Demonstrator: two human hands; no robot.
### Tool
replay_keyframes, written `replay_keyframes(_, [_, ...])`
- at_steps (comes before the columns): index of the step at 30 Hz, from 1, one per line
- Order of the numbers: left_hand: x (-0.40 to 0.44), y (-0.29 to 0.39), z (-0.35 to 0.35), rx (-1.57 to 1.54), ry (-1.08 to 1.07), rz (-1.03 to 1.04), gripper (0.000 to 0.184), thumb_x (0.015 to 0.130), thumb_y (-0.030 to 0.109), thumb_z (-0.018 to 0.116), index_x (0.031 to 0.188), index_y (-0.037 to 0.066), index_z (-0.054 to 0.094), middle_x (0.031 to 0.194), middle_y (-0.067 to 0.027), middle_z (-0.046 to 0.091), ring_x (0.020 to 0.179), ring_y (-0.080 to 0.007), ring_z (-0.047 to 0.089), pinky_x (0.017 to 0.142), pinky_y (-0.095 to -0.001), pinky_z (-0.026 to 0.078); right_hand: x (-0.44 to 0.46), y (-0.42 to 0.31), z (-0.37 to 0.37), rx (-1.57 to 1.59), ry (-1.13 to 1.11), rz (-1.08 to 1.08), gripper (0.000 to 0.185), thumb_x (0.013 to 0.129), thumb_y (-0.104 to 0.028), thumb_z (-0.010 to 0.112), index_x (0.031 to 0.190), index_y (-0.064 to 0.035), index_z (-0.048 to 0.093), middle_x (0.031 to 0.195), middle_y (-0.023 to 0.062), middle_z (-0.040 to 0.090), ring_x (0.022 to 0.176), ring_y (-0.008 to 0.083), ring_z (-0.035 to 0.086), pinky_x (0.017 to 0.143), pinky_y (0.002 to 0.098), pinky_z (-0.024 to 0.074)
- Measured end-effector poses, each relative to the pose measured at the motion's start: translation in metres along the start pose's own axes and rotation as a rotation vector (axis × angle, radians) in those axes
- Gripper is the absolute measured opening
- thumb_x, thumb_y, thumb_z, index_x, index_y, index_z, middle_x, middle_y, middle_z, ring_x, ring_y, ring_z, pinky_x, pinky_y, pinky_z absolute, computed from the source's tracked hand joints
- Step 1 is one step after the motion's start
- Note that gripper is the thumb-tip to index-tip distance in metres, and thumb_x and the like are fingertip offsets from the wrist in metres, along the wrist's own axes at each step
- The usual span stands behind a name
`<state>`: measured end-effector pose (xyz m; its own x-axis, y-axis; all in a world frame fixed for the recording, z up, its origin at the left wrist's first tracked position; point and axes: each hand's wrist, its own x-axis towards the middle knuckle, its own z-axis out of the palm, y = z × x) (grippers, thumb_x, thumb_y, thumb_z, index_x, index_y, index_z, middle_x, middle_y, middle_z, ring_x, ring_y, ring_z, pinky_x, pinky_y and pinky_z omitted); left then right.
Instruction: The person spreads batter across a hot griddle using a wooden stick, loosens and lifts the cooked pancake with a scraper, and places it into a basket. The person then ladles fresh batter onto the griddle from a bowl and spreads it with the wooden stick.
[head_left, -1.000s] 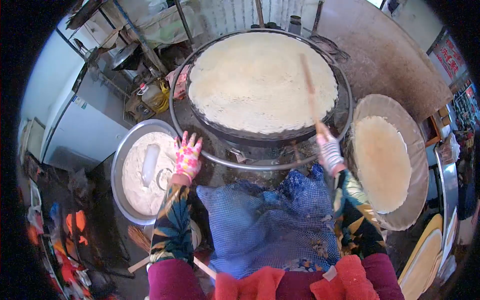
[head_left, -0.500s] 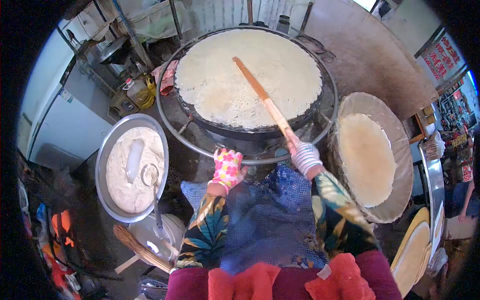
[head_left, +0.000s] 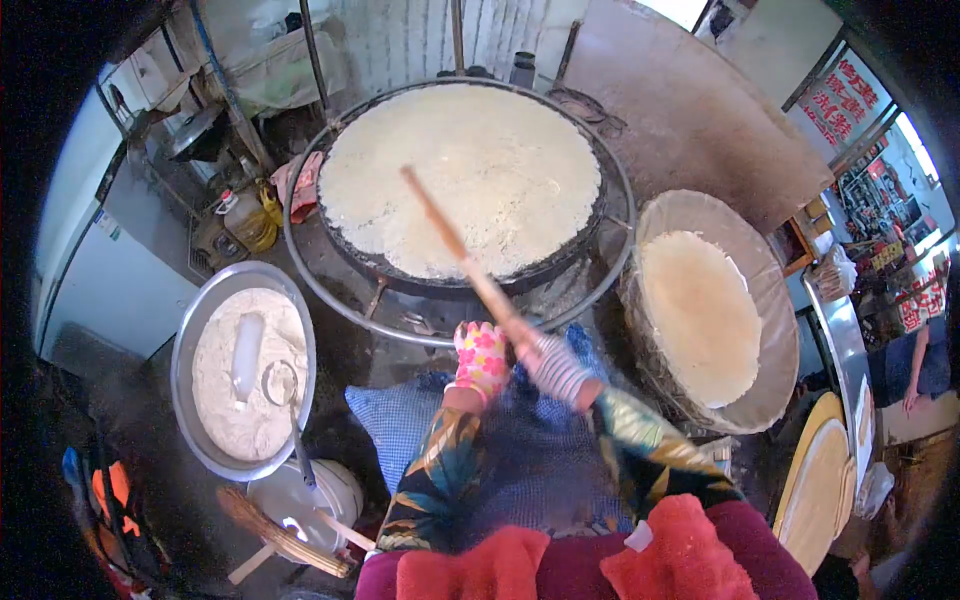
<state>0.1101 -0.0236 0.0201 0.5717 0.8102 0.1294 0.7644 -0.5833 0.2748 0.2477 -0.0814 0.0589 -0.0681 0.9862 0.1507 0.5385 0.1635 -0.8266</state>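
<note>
1. The right hand point(head_left: 557, 368), striped-gloved, is grasping the wooden stick point(head_left: 450, 238) near its close end, apparently so its length is reaching forward over the pale layer point(head_left: 460, 165).
2. Just beside it, the left hand point(head_left: 481, 355) is hovering or resting; whether it is gripping anything, I cannot tell.
3. Ahead of both hands, the layer is covering a round griddle point(head_left: 425, 288).
4. Left of them, a basin point(head_left: 184, 380) is holding pale mix point(head_left: 215, 395) and a ladle point(head_left: 298, 435), probably for easy scooping.
5. To their right, a lined basket point(head_left: 778, 350) is holding a flat sheet point(head_left: 700, 315), seemingly for reachable storage.
</note>
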Motion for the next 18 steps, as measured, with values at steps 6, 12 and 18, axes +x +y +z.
replay_keyframes(6, [-0.012, -0.036, 0.039, -0.080, 0.094, -0.034, 0.024, 0.075, 0.031, 0.058, 0.089, 0.013, 0.053, 0.086, -0.0058, 0.053, 0.089, -0.0293, 0.051, 0.083, -0.0485, 0.035, -0.004, -0.029, 0.009, -0.120, -0.062, -0.091, 0.034, 0.090, -0.022, 0.047, 0.124, -0.0217, 0.048, 0.089, 0.0173, 0.064, 0.083, 0.0299, 0.063, 0.075, 0.0386, 0.0503])
replay_keyframes(12, [-0.025, -0.103, -0.032, 0.072, 0.187, 0.034, 0.023, 0.056, 0.020, 0.068, 0.075, 0.012, 0.057, 0.081, -0.0089, 0.056, 0.089, -0.0331, 0.052, 0.092, -0.0498, 0.033, 0.017, 0.044, -0.107, -0.839, -0.279, 0.221, 0.044, 0.089, -0.035, 0.042, 0.132, -0.0380, 0.033, 0.070, 0.0209, 0.062, 0.065, 0.0391, 0.061, 0.063, 0.0485, 0.0495])
replay_keyframes(18, [-0.009, -0.205, -0.070, 0.337, 0.026, -0.021, 0.010, 0.055, 0.017, 0.061, 0.063, 0.011, 0.060, 0.068, -0.0131, 0.056, 0.086, -0.0352, 0.055, 0.096, -0.0491, 0.034, 0.091, 0.151, -0.189, -0.631, 0.205, 0.219, 0.038, 0.088, -0.027, 0.054, 0.125, -0.0342, 0.050, 0.077, 0.0190, 0.061, 0.066, 0.0327, 0.061, 0.066, 0.0408, 0.0506])
